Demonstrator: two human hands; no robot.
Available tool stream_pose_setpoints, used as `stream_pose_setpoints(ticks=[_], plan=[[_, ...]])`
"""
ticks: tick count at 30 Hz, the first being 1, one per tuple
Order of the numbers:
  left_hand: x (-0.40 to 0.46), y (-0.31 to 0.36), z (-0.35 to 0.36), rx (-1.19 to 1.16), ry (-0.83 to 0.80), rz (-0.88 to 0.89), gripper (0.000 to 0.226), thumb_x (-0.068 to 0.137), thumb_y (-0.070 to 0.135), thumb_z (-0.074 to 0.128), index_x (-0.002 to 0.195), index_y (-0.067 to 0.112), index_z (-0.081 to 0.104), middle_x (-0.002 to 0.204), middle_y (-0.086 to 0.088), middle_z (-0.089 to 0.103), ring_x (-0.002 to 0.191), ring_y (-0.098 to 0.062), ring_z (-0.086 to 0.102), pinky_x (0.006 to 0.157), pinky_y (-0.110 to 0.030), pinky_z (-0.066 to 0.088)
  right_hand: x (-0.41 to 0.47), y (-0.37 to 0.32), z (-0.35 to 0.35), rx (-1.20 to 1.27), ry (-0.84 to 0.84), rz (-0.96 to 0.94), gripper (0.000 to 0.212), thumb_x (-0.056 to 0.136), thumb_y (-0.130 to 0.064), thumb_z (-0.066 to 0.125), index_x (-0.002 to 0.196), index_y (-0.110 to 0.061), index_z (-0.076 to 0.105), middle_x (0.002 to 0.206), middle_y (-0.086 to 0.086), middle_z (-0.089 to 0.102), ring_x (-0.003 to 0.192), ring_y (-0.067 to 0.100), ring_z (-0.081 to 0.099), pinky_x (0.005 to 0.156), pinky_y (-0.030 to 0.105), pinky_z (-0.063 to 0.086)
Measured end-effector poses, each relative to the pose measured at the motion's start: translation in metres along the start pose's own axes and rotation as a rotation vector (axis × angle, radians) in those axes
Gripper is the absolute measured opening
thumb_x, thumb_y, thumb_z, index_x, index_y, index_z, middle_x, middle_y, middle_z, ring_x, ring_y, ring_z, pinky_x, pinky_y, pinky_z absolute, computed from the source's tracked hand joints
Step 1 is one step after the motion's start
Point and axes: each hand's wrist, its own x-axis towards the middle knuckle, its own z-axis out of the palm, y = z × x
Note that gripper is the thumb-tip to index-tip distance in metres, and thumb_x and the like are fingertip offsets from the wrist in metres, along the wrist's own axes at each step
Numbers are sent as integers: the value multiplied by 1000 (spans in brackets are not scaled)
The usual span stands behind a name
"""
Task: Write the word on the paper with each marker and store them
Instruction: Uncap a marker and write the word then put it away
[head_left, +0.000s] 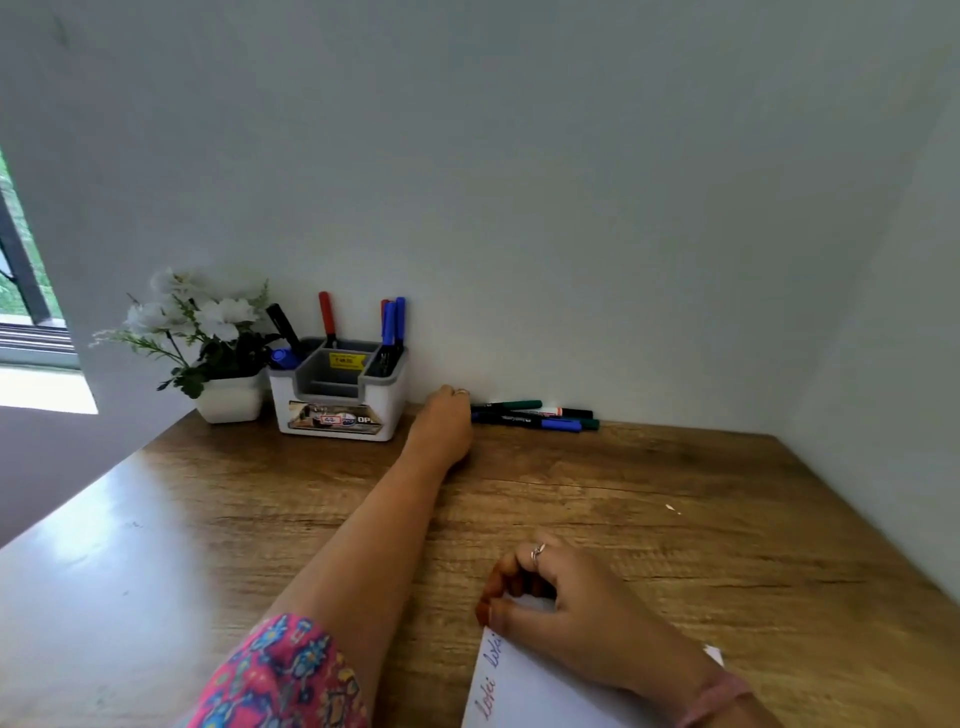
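Here the left hand is stretched far across the brown wooden desk, right up to the white wall. It touches the end of a little bunch of loose markers lying flat by the wall: green, black and blue ones. Its fingers are hidden behind the back of the hand, so I cannot tell if they hold a marker or not.

The right hand is near, at the bottom. Its fingers are curled and rest on the top corner of a white sheet of paper. The paper has words on it in red and blue ink.

To the left of the far hand stands a white and grey plastic marker holder. Black, red and blue markers stick up out of it. Further left is a small white pot of white flowers. A bright pink flowered sleeve covers the left arm near the camera.
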Motion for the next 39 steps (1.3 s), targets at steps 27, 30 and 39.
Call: stream_pose_setpoints(ticks=[27,30,39], plan=[[-137,19,-106,-1056,13,-111,15,86,18,66,101,19,70,92,2,73,85,-7,66,73,-13,52,-2,0,-1,8,-23,-23,7,81,-37,67,80,-31,64,90,-3,61,74,4,51,65,20,42],[-162,11,-118,-1272,-8,-185,14,84,12,66,97,13,71,95,-5,73,90,-16,65,90,-31,53,-4,-3,0,-9,-25,-21,7,81,-37,66,79,-31,64,92,0,64,75,7,53,66,24,44],[-200,5,-120,-1240,132,-201,10,80,11,71,90,9,71,82,-8,69,79,-18,60,82,-32,51,-6,-11,3,129,276,0,24,84,-28,67,101,-25,50,86,-4,58,74,9,54,64,19,44]])
